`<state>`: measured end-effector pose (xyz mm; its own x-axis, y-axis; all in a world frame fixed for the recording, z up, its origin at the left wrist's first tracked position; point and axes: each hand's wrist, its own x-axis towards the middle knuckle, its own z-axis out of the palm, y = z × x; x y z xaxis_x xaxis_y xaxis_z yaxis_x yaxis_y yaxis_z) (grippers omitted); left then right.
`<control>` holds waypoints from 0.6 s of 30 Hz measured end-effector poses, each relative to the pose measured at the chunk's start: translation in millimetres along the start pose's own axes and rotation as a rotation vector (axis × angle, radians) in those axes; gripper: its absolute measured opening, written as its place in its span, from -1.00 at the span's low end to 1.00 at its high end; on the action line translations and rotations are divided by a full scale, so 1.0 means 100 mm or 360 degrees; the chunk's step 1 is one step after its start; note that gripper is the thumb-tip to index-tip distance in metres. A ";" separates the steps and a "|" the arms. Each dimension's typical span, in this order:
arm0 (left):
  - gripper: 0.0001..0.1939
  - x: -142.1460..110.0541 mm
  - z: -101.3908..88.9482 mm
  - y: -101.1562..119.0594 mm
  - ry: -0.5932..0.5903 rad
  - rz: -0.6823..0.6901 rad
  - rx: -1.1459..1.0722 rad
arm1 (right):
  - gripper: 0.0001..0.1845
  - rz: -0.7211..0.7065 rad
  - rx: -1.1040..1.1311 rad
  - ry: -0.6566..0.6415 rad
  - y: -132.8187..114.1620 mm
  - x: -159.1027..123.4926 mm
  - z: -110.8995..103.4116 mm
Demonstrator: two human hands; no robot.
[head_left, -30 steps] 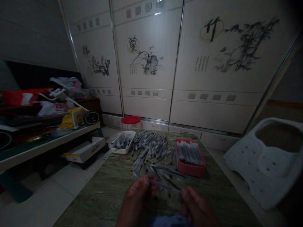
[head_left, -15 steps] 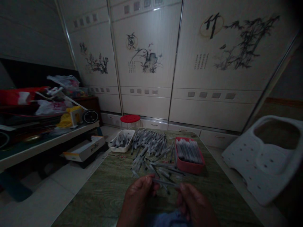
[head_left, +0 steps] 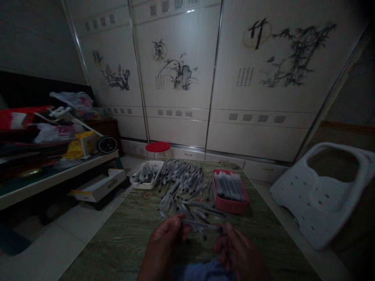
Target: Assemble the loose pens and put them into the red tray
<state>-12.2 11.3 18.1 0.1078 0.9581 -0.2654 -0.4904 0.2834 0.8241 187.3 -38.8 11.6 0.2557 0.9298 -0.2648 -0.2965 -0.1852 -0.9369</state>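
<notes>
Between my two hands a slim clear pen [head_left: 199, 224] lies nearly level, its dark end toward the right. My left hand [head_left: 165, 238] pinches its left end between thumb and fingers. At the dark end, the thumb and fingers of my right hand [head_left: 238, 244] close around the tip, the other fingers curled. Just beyond lie loose pens [head_left: 184, 177] in a heap on the green wood-grain table [head_left: 117, 242]. A red bin [head_left: 231, 205] at the right holds pens standing in a packed row. To the left, a white basket [head_left: 149, 184] holds more pens.
A red round stool [head_left: 158, 146] stands behind the table, before sliding cabinet doors [head_left: 175, 128]. On the right is a white plastic chair [head_left: 319, 195]. A cluttered bench [head_left: 96, 162] stands at the left, with an open shoe box [head_left: 99, 187] below it.
The view has shifted slightly, so the scene sits a little further left. The pen stays between my hands, its dark end now showing by my right fingers, which have shifted on it.
</notes>
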 end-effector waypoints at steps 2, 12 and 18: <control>-0.43 -0.02 0.02 0.01 0.0003 -0.0001 -0.0006 | -0.31 -0.0039 -0.0099 -0.0025 -0.04 -0.04 0.03; -0.42 0.02 -0.13 0.21 0.0212 0.0173 0.0096 | -0.43 -0.0139 -0.0120 0.0124 -0.03 0.06 -0.27; -0.54 0.13 -0.37 0.29 0.0410 0.0523 0.0614 | -0.52 -0.0141 -0.0106 0.0370 -0.06 0.08 -0.50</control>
<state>-56.8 30.4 19.9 -0.2350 0.9713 -0.0376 -0.1056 0.0129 0.9943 237.3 -45.9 3.2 0.4849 0.8468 -0.2189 -0.2040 -0.1339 -0.9698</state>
